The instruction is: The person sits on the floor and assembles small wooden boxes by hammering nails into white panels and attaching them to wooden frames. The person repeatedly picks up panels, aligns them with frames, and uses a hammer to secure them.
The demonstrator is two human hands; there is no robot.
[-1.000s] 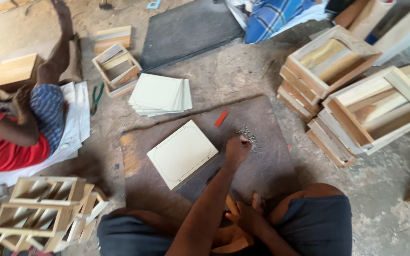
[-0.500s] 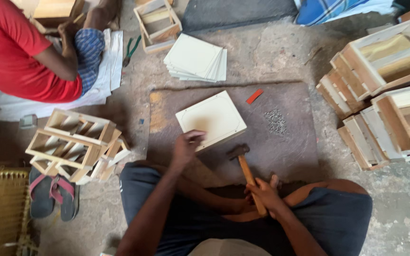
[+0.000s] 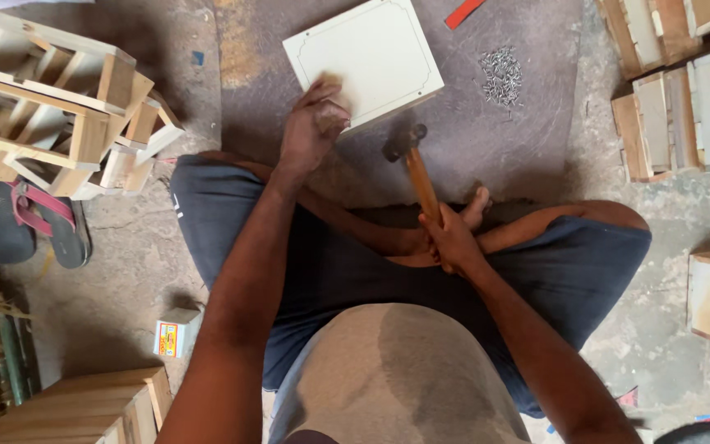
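Right hand (image 3: 452, 240) closed around the wooden handle of a hammer (image 3: 417, 168); head points away from the body, just past the near right corner of the panel (image 3: 362, 60). Left hand (image 3: 312, 125) rests on the panel's near edge, fingers curled and pressing; whether they pinch anything, cannot tell. Panel lies flat on a dark mat (image 3: 503, 140). Pile of nails (image 3: 500, 76) right of the panel, apart from it. Wooden frames (image 3: 59, 107) stacked to the left, sandals (image 3: 26, 226) beside them.
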